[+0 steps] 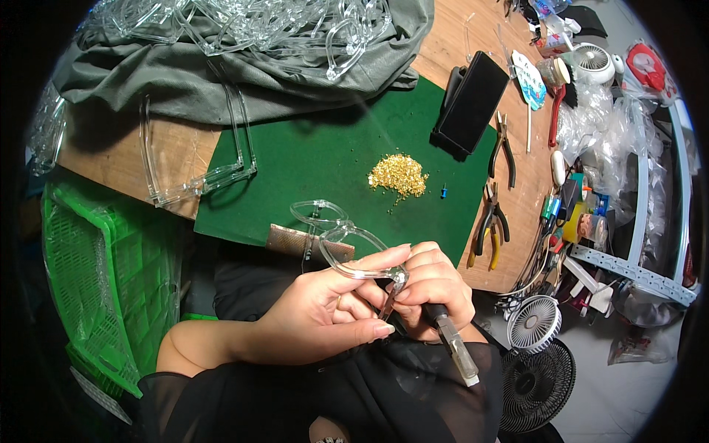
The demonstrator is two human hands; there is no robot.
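Note:
A clear plastic glasses frame [360,274] is held up over my lap, at the near edge of the green mat [295,166]. My left hand [321,310] grips it, thumb and fingers closed near one hinge. Against that same hinge rest the fingers of my right hand [441,288], which is also wrapped round a hand tool [458,353] with a dark handle and a flat metal end pointing down to the right. Its exact kind is unclear. Beyond the hands, tiny gold-coloured metal pieces [399,176] lie heaped on the mat, with a small blue pin [444,193] beside them.
Many clear frames [288,26] pile up on grey cloth [244,96] at the back left. Another frame [203,183] lies at left. Rightward are a black phone-like slab [474,103], two pliers [504,151], fans [533,325] and a shelf rail [635,275]. A green crate [111,273] stands left.

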